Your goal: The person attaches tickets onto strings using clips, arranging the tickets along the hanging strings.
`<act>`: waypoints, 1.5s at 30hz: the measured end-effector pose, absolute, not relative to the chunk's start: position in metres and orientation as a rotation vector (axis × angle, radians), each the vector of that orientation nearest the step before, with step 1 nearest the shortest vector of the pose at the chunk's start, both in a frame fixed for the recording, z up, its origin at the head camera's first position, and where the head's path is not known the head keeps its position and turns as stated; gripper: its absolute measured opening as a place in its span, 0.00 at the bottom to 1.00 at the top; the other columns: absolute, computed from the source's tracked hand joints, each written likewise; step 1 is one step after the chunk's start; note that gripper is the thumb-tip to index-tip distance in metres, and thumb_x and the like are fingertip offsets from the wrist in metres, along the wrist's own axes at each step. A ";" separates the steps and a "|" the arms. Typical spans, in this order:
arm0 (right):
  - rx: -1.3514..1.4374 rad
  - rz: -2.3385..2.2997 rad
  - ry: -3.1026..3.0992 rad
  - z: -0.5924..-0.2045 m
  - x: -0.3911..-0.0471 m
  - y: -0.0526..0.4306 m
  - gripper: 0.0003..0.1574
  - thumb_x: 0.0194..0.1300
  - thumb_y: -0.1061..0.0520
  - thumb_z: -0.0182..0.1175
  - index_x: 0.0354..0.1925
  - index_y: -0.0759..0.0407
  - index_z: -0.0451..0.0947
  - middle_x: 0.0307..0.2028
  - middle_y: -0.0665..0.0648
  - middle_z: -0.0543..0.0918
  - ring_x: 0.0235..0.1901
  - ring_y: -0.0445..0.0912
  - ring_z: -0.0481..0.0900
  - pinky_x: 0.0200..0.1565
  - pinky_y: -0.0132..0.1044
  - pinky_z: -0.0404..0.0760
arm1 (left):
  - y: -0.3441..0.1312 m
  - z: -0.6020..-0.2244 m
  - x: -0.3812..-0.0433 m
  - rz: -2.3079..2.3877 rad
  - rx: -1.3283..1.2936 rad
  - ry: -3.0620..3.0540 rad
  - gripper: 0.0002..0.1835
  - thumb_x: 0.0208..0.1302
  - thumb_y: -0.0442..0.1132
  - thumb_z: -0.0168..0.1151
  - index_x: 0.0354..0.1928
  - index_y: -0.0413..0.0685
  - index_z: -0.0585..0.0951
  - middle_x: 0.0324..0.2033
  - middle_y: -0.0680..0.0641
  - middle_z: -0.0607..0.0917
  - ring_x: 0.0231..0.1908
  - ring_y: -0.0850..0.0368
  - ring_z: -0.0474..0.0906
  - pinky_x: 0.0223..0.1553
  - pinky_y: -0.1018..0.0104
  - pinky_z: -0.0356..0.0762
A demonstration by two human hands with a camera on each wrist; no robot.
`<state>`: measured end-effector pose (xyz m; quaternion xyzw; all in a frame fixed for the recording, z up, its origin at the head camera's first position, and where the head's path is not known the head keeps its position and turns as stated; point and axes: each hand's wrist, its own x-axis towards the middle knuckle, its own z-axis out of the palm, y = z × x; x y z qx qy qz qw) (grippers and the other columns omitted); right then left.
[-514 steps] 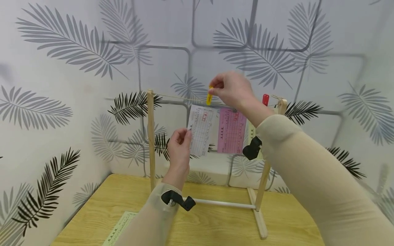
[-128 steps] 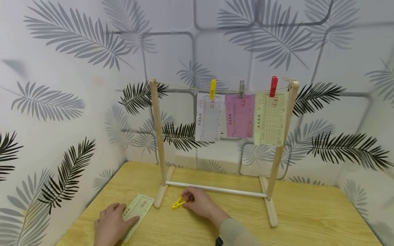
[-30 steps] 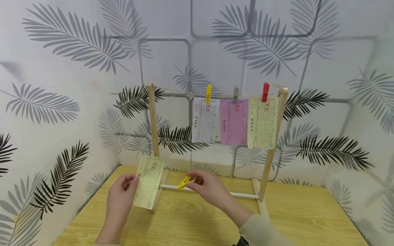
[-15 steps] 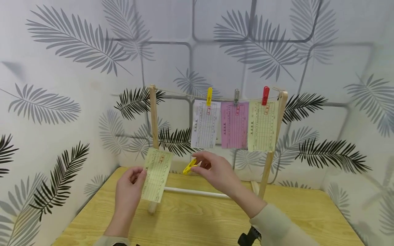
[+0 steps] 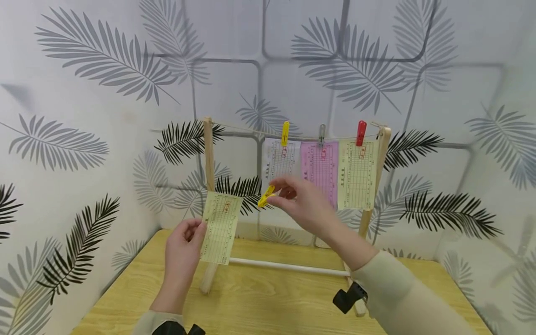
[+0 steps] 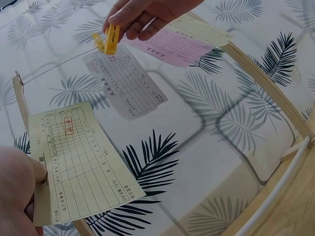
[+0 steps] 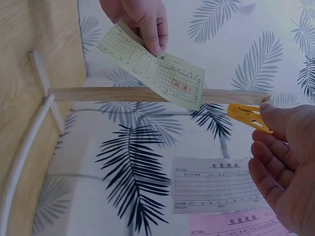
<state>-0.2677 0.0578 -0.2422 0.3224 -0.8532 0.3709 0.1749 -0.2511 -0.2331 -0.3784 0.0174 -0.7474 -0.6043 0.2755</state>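
Observation:
My left hand [image 5: 185,242] pinches a pale green printed slip [image 5: 221,228] by its left edge, holding it upright above the table. In my right hand [image 5: 307,204] a yellow clothespin [image 5: 266,196] is pinched between thumb and fingers, to the right of the slip and apart from it. In the right wrist view the clothespin [image 7: 248,116] points toward the slip [image 7: 152,69]. Behind, a string [image 5: 243,128] carries a white slip [image 5: 276,158] under a yellow clip [image 5: 285,134], a pink slip [image 5: 320,163] under a grey clip [image 5: 322,136], and a yellow-green slip [image 5: 358,177] under a red clip [image 5: 361,133].
The string runs between two wooden posts [image 5: 209,156] of a stand on a wooden table [image 5: 268,302]. A white bar [image 5: 289,267] joins the posts low down. Bare string stretches between the left post and the white slip. A leaf-patterned wall stands close behind.
Earlier the white slip was clipped up, and the green slip and second yellow clothespin were picked up from the table. Over the last second both hands have risen with them toward the string.

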 end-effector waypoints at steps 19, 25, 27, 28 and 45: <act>0.858 0.846 -2.350 -0.146 -0.285 0.047 0.24 0.75 0.55 0.75 0.65 0.58 0.85 0.52 0.53 0.91 0.51 0.49 0.88 0.60 0.47 0.83 | -0.219 -0.349 -0.276 -1.675 -0.020 -1.930 0.10 0.82 0.39 0.67 0.54 0.39 0.86 0.44 0.42 0.87 0.41 0.60 0.80 0.40 0.75 0.77; 0.862 0.785 -2.343 -0.126 -0.297 0.039 0.23 0.76 0.55 0.74 0.64 0.58 0.85 0.51 0.52 0.91 0.51 0.48 0.86 0.56 0.47 0.81 | -0.215 -0.339 -0.284 -1.714 -0.049 -1.895 0.11 0.83 0.40 0.66 0.54 0.38 0.86 0.44 0.40 0.87 0.42 0.60 0.80 0.41 0.75 0.76; 0.863 0.756 -2.347 -0.120 -0.301 0.036 0.22 0.77 0.55 0.73 0.64 0.58 0.85 0.52 0.52 0.91 0.50 0.48 0.85 0.54 0.46 0.80 | -0.214 -0.336 -0.286 -1.710 -0.048 -1.895 0.11 0.83 0.40 0.66 0.54 0.38 0.86 0.45 0.40 0.87 0.42 0.60 0.80 0.42 0.75 0.76; 0.861 0.738 -2.353 -0.117 -0.303 0.034 0.22 0.77 0.54 0.73 0.64 0.58 0.85 0.52 0.52 0.91 0.50 0.47 0.84 0.54 0.46 0.80 | -0.213 -0.334 -0.288 -1.705 -0.052 -1.894 0.11 0.83 0.40 0.66 0.54 0.39 0.86 0.45 0.40 0.87 0.42 0.60 0.80 0.42 0.74 0.76; 0.738 0.614 -2.499 -0.085 -0.335 -0.002 0.23 0.83 0.49 0.66 0.68 0.55 0.83 0.59 0.52 0.88 0.60 0.49 0.83 0.65 0.46 0.79 | -0.204 -0.305 -0.314 -1.654 -0.109 -1.869 0.11 0.83 0.41 0.66 0.55 0.41 0.86 0.45 0.43 0.89 0.44 0.54 0.81 0.44 0.67 0.78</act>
